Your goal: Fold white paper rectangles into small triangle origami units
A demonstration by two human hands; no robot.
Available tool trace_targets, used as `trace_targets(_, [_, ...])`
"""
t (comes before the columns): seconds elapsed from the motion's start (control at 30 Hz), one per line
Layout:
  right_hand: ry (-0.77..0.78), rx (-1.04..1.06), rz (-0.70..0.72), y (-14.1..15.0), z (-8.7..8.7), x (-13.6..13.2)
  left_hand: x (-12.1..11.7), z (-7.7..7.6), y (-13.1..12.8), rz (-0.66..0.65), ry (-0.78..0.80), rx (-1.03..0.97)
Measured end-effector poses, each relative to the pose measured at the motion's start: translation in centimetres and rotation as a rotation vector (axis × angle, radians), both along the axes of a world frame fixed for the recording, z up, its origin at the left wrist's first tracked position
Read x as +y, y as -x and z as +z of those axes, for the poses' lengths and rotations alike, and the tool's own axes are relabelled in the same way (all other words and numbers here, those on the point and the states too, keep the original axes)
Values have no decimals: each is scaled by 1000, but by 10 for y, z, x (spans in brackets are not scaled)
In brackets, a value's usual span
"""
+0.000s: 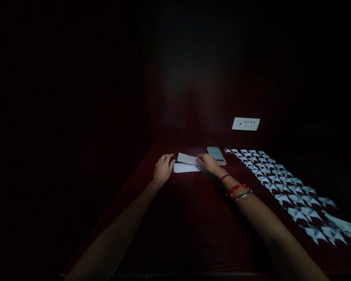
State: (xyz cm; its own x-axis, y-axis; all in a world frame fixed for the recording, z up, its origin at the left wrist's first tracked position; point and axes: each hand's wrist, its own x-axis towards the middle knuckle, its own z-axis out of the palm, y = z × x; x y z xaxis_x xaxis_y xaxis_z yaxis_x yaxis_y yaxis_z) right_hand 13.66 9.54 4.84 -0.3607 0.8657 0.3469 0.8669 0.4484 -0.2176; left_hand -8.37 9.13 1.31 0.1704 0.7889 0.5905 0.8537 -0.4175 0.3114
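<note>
A white paper strip (187,158) slants above a second white strip or small stack of strips (186,168) on the dark red table (175,218). The fingers of my right hand (208,162) are closed on the right end of the upper strip. My left hand (163,168) rests just left of the papers, its fingers curved and apart, with nothing seen in it. Bands and a metal bangle (243,195) circle my right wrist. The right end of the lower paper is hidden behind my right hand.
A lit phone (217,155) lies just beyond my right hand. Rows of folded white paper pieces (280,179) cover the table's right side, with loose strips (342,224) near the right edge. A socket panel (246,123) is on the back wall. The surroundings are very dark.
</note>
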Motion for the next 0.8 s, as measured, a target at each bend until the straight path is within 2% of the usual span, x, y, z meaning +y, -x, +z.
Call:
trace_targets(0.1, [-25, 92, -61, -24, 11, -19, -6, 6, -3, 32, -100, -43])
trace_targets(0.17, [97, 283, -59, -47, 13, -35, -13, 10, -9, -25, -132, -32])
trace_targets(0.27, [333, 423, 15, -76, 4, -59, -29, 16, -24, -234, -128, 40])
trace_targets(0.37, [495, 440, 66, -89, -13, -76, -50, 20, -41, -474, -37, 140])
trace_targets(0.47, [453, 441, 53, -87, -29, -82, -69, 21, -56, -711, 98, 285])
trace_targets(0.57, [378, 474, -25, -83, -39, -81, -81, 19, -65, -838, 218, 381])
trace_targets(0.63, [335, 561, -99, -82, -41, -81, -83, 17, -68, -836, 254, 387])
trace_targets(0.7, [315, 685, -149, -81, -41, -81, -84, 15, -70, -804, 221, 384])
trace_targets(0.8, [356, 876, -180, -78, -42, -79, -85, 12, -73, -801, 167, 390])
